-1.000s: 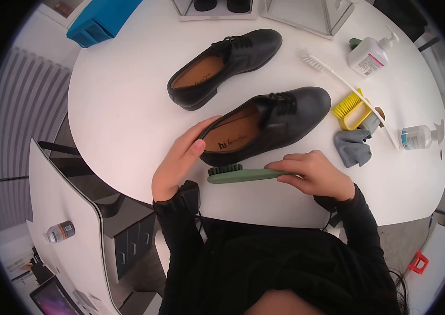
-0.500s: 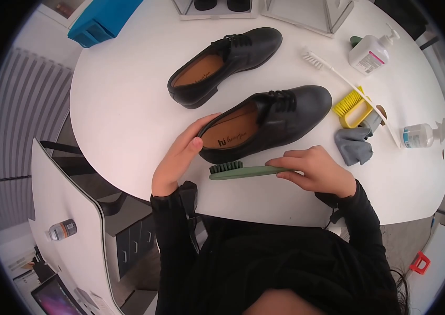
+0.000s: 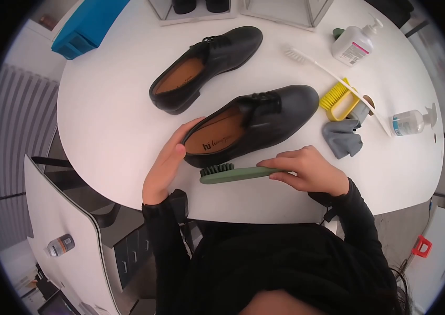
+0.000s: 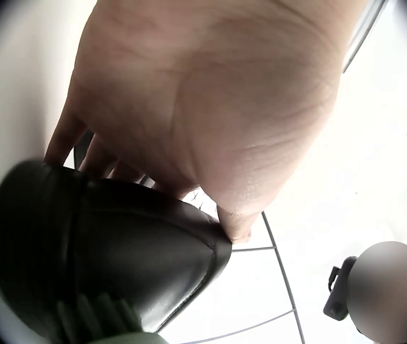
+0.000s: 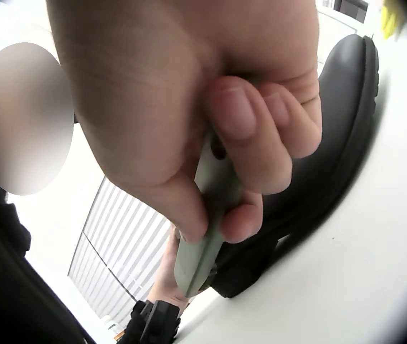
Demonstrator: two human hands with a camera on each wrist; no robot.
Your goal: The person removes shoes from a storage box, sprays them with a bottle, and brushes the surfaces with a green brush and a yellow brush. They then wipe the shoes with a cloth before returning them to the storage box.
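Note:
A black lace-up shoe [image 3: 280, 123] with a tan insole lies nearest the person in the head view, toe pointing to the upper right. At its heel, my left hand [image 3: 164, 163] grips the collar, thumb at the rim and fingers along the far side. The left wrist view shows the heel [image 4: 139, 244] up close beneath that hand. My right hand [image 3: 312, 170] holds a green brush [image 3: 243, 175] by its handle, thumb and fingers pinching it. Its dark bristles [image 3: 217, 169] face the near side of the heel. In the right wrist view the handle [image 5: 207, 236] runs between thumb and fingers.
The matching shoe [image 3: 207, 68] sits farther back. To the right are a long white brush [image 3: 338, 86], a yellow brush [image 3: 340, 102], a grey cloth [image 3: 342, 139] and two pump bottles, one white [image 3: 353, 44], one clear [image 3: 407, 123]. A blue case [image 3: 88, 29] stands back left.
The head view has shifted, so the table and shoes appear farther left. Both hands keep their holds, and the brush stays beside the heel with only slight movement.

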